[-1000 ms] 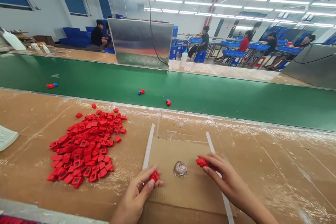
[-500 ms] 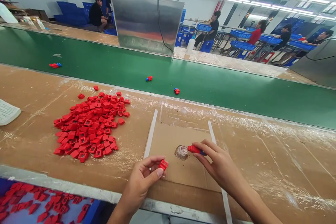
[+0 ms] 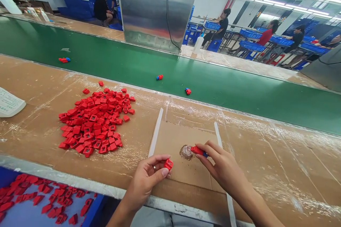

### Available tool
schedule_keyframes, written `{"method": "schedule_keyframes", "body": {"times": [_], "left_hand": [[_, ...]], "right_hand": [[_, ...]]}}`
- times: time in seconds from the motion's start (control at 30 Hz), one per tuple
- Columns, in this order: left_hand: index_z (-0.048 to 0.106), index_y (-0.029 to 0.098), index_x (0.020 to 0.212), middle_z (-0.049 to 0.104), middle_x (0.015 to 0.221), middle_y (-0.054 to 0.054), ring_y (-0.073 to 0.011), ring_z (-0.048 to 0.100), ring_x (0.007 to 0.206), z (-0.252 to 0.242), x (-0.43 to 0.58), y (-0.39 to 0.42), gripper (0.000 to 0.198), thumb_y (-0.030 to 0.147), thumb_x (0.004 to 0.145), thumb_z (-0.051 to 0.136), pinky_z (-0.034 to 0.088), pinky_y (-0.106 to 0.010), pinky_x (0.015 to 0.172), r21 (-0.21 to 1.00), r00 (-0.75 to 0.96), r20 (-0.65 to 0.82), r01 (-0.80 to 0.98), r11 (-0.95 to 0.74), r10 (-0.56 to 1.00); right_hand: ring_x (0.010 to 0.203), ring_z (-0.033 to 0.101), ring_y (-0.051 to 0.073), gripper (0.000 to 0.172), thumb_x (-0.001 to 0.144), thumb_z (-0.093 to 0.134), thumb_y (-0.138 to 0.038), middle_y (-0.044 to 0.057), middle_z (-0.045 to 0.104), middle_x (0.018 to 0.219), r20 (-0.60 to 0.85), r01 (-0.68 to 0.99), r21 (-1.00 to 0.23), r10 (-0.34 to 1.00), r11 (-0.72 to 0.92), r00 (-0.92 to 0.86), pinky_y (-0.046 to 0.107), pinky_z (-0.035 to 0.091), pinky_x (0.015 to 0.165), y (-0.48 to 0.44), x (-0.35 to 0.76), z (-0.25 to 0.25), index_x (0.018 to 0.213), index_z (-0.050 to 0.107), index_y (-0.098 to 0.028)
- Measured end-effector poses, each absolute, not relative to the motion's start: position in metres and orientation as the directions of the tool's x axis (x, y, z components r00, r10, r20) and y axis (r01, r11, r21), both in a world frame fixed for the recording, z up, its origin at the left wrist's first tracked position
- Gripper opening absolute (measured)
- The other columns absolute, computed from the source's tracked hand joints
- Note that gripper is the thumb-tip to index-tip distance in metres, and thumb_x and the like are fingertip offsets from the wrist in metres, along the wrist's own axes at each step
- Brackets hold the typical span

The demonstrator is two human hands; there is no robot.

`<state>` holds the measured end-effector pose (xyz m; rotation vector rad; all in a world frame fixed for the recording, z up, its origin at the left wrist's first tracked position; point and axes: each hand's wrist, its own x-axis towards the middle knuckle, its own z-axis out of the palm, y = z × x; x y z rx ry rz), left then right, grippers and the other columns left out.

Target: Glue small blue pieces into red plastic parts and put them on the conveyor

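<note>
Between thumb and fingers, my left hand (image 3: pixel 147 175) pinches a small red plastic block (image 3: pixel 168 164) with a square opening in its upper face. My right hand (image 3: pixel 220 163) grips a red and blue plastic piece (image 3: pixel 197 150), its red end pointing left and its blue part mostly under my fingers. That red end is at the edge of a pale, whitish blob (image 3: pixel 186 152) in a worn round spot on the cardboard; whether it touches, I cannot tell. A big pile of similar red blocks (image 3: pixel 97 120) lies to the left of my hands.
Beyond the cardboard-covered bench (image 3: pixel 287 163) runs a green conveyor belt (image 3: pixel 239 92) carrying three red and blue pieces. White tape strips (image 3: pixel 156 133) flank the work spot. A blue bin (image 3: pixel 93 211) of red parts sits below at left. People sit in the background.
The view has shifted slightly, so the surroundings appear moved a little. Both hands keep their grips; the red block in my left hand is turned somewhat, showing its opening more.
</note>
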<state>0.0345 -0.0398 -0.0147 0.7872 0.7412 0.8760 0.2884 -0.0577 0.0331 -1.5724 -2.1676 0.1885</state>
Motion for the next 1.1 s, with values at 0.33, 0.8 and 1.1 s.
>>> {"method": "schedule_keyframes", "body": {"times": [0.33,0.8,1.1], "left_hand": [[0.074,0.019,0.107,0.073,0.091,-0.003,-0.0127,0.062,0.084,-0.013,0.037,-0.043,0.03,0.023,0.078,0.08,0.049,-0.021,0.079,0.829,0.468,-0.208,-0.381,0.409,0.859],[0.07,0.02,0.11,0.075,0.102,-0.007,-0.0185,0.065,0.094,-0.007,0.039,-0.045,0.029,0.024,0.082,0.076,0.046,-0.031,0.09,0.842,0.581,-0.161,-0.341,0.418,0.798],[0.071,0.019,0.111,0.076,0.102,-0.008,-0.0191,0.067,0.095,-0.008,0.04,-0.046,0.03,0.023,0.081,0.077,0.048,-0.03,0.09,0.842,0.574,-0.163,-0.342,0.417,0.802]], "right_hand": [[0.081,0.064,0.022,0.029,0.106,0.041,-0.04,0.01,0.063,0.099,0.318,0.836,-0.45,0.931,0.314,-0.179,0.03,0.051,0.067,-0.06,0.287,0.045,0.111,0.062,-0.019],[0.078,0.064,0.016,0.014,0.1,0.055,-0.03,0.001,0.067,0.09,0.231,0.46,-0.87,0.971,0.179,0.057,0.021,0.05,0.068,-0.099,0.219,0.017,0.111,0.061,-0.022],[0.079,0.064,0.015,0.014,0.099,0.056,-0.029,0.0,0.069,0.092,0.196,0.433,-0.886,0.98,0.164,0.028,0.019,0.049,0.07,-0.099,0.219,0.016,0.109,0.062,-0.022]]}}
